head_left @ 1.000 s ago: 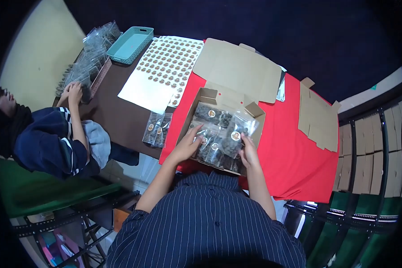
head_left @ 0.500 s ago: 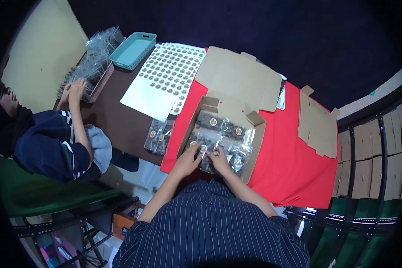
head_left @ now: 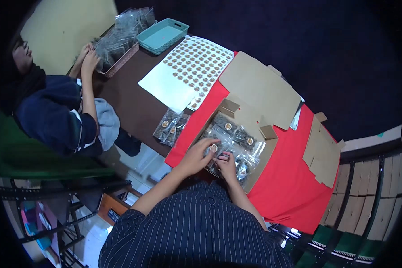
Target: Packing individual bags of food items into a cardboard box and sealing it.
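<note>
An open brown cardboard box (head_left: pixel 269 133) lies on a red cloth (head_left: pixel 290 178) and holds several clear plastic packets with round gold stickers (head_left: pixel 239 136). My left hand (head_left: pixel 197 156) reaches into the box's near side, its fingers resting on one clear packet (head_left: pixel 213 147). My right hand (head_left: pixel 227 163) is close beside it at the box's near edge, fingers curled on the same packet.
Two more clear packets (head_left: pixel 169 127) lie on the brown table left of the box. A white sheet of round stickers (head_left: pixel 187 71), a teal tray (head_left: pixel 162 35) and flat cardboard blanks (head_left: pixel 321 149) lie beyond. A person (head_left: pixel 53 111) at left handles packets in a brown tray (head_left: pixel 116 44).
My right hand has moved from the box's right side over to my left hand at the near edge. The view has shifted slightly.
</note>
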Available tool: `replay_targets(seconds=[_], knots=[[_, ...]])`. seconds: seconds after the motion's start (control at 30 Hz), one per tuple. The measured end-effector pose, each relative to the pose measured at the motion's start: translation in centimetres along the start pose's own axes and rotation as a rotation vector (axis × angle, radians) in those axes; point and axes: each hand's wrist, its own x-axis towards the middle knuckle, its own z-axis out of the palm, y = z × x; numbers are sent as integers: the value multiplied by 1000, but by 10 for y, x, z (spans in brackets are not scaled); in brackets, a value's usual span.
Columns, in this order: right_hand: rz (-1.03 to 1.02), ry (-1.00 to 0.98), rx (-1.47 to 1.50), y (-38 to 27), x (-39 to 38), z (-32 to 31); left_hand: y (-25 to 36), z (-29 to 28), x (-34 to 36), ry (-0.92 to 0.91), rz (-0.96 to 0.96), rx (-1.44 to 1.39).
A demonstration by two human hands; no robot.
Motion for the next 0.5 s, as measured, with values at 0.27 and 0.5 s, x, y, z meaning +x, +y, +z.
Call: replay_targets(seconds=[0.27,0.5], knots=[[-130,-145,-468,-59,-16,14,-79,-65,-7,408,-315,-35],[-422,-354,-448,-107,-9,95,-151,-98,-32,490,-377,274]])
